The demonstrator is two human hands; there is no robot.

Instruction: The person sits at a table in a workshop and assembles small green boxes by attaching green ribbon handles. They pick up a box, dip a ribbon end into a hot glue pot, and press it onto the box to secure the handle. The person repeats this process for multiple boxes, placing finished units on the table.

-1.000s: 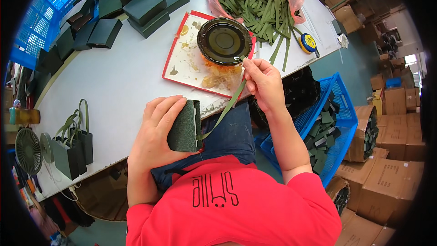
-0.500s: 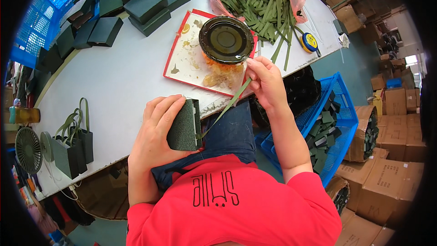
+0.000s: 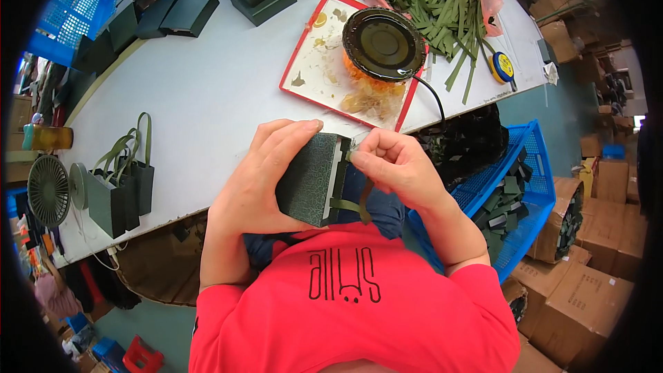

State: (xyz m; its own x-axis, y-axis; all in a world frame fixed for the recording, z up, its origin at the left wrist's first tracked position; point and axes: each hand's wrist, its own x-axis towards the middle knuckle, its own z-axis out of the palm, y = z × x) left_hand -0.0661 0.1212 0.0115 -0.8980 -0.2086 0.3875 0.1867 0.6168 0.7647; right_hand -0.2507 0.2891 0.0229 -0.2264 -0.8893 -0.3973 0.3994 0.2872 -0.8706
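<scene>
The left hand (image 3: 266, 176) gripped a dark green bag (image 3: 312, 179) over the near edge of the white worktop (image 3: 207, 90). The right hand (image 3: 397, 166) pinched a green ribbon strip (image 3: 349, 205) against the bag's right edge.

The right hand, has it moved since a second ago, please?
Yes. The right hand has come back from the round black pot on the red-edged tray to the dark green box.

I see the left hand (image 3: 259, 179) gripping a dark green paper bag (image 3: 311, 179) just below the red-rimmed tray (image 3: 304, 62), while the right hand (image 3: 397, 169) pinches a green ribbon strip (image 3: 349, 205) against the bag's open edge, fingers closed on it.
</scene>
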